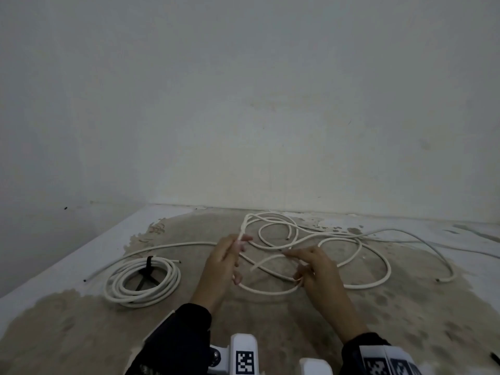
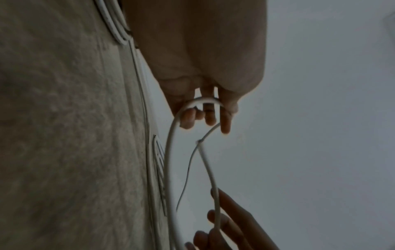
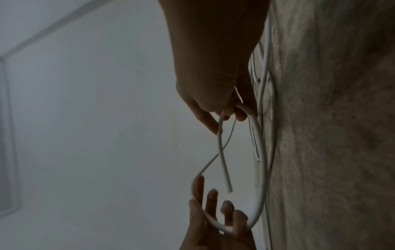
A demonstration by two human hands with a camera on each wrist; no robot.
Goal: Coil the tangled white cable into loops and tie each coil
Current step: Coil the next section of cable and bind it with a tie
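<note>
A loose white cable (image 1: 359, 285) sprawls in tangled loops across the worn surface in the head view. My left hand (image 1: 238, 246) pinches a strand of it between thumb and fingers, raised a little off the surface. My right hand (image 1: 296, 266) curls its fingers round the same cable a short way to the right. One low loop (image 1: 270, 291) hangs between the two hands, and a free end (image 1: 254, 267) pokes out inside it. In the left wrist view the cable (image 2: 171, 152) arcs over my left fingers (image 2: 208, 118). The right wrist view shows the cable (image 3: 259, 140) hooked round my right fingers (image 3: 240, 115).
A finished white coil (image 1: 121, 289), bound with a black tie (image 1: 148, 266), lies at the left. Another strand (image 1: 162, 246) runs from the tangle past the coil to the left edge. A wall (image 1: 243, 104) rises right behind the surface.
</note>
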